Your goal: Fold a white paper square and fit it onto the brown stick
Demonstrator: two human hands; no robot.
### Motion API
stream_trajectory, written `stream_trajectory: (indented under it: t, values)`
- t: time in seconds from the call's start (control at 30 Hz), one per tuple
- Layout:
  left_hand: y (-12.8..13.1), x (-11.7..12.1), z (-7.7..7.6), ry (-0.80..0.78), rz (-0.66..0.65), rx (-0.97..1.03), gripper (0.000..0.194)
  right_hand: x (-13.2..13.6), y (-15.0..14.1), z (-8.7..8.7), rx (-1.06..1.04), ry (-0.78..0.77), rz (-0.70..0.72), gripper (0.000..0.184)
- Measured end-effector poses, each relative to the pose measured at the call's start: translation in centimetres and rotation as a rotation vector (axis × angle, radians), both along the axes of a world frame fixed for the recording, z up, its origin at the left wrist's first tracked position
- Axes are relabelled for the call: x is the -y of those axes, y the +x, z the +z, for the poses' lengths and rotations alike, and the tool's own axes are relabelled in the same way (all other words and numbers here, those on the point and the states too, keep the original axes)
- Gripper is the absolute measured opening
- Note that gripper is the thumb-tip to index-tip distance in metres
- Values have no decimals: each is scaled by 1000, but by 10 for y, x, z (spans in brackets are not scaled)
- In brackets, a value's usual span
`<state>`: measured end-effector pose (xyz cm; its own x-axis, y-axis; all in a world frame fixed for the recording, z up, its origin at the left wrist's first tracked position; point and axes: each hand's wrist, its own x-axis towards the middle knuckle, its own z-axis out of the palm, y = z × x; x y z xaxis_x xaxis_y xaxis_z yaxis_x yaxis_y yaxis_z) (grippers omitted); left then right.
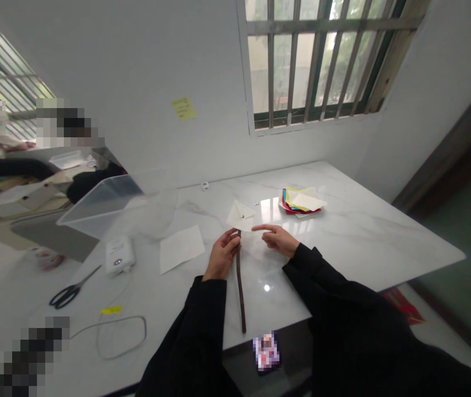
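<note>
Left hand (222, 256), frame centre: grip pinching dark stick (240, 281) near its top, right below folded white paper (236, 219), likely steadying it. Right hand (280, 240): index extended toward paper's edge, contact unclear, other fingers curled, nothing visible held. Colored sheets (301, 201) right of centre, probably stacked for reach. Glossy marbled counter (363, 220); scissors (79, 285) lower left; barred window (301, 60) upper right, yellow note (183, 108) on wall (136, 66).

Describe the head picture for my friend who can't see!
A left hand holds a brown stick topped with folded white paper; the right hand points a finger toward it. Stacked colored sheets lie on the marbled table.
</note>
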<state>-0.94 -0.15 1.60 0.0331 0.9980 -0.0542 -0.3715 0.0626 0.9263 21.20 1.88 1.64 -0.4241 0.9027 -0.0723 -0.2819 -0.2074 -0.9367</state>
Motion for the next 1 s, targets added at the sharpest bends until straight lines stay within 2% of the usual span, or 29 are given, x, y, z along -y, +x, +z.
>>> stream_trajectory:
  t: [0.07, 0.1, 0.13, 0.17, 0.27, 0.3, 0.33, 0.37, 0.4, 0.5, 0.57, 0.63, 0.7, 0.8, 0.83, 0.87, 0.93, 1.0]
  values:
    - [1, 0, 0, -7, 4, 7, 53, -4, 1, 0, -9, -72, -201, 72]
    - [1, 0, 0, -9, 1, 8, 54, -4, 4, 1, -23, -94, -216, 75]
    - [2, 0, 0, -7, -3, 7, 54, -4, 7, 1, -36, -99, -150, 73]
    - [3, 0, 1, -3, -9, 4, 54, -2, 11, 2, -39, -87, 3, 67]
    - [4, 1, 3, 13, -21, -9, 55, 8, 19, 3, -25, 8, 672, 47]
    - [4, 1, 3, 13, -21, -14, 55, 10, 19, 3, -25, 34, 786, 45]
    - [5, 1, 3, 10, -22, -20, 55, 11, 18, 3, -31, 48, 794, 44]
    - [5, 1, 4, 5, -24, -25, 56, 11, 15, 2, -41, 45, 711, 42]
    - [5, 1, 4, 1, -25, -29, 56, 9, 12, 1, -51, 28, 567, 41]
    - [5, 0, 5, -2, -34, -34, 56, -2, 4, -3, -38, -27, 64, 38]
    - [4, 1, 6, -2, -46, -37, 55, -9, 3, -7, 42, 6, -232, 42]
    - [4, 2, 7, -9, -73, -69, 54, -14, 5, -11, 193, 109, -468, 49]
    - [4, 4, 7, -16, -108, -127, 54, -15, 8, -13, 362, 240, -632, 59]
    - [5, 6, 8, -14, -125, -189, 53, -14, 14, -13, 547, 356, -741, 66]
    - [5, 6, 9, -13, -123, -190, 53, -14, 16, -12, 594, 365, -713, 60]
    - [5, 6, 9, -12, -118, -183, 53, -14, 18, -11, 632, 368, -621, 50]
    - [5, 6, 9, -10, -102, -148, 53, -14, 20, -9, 651, 371, -243, 29]
    - [5, 5, 9, -11, -69, -92, 53, -14, 20, -8, 575, 371, 159, 22]
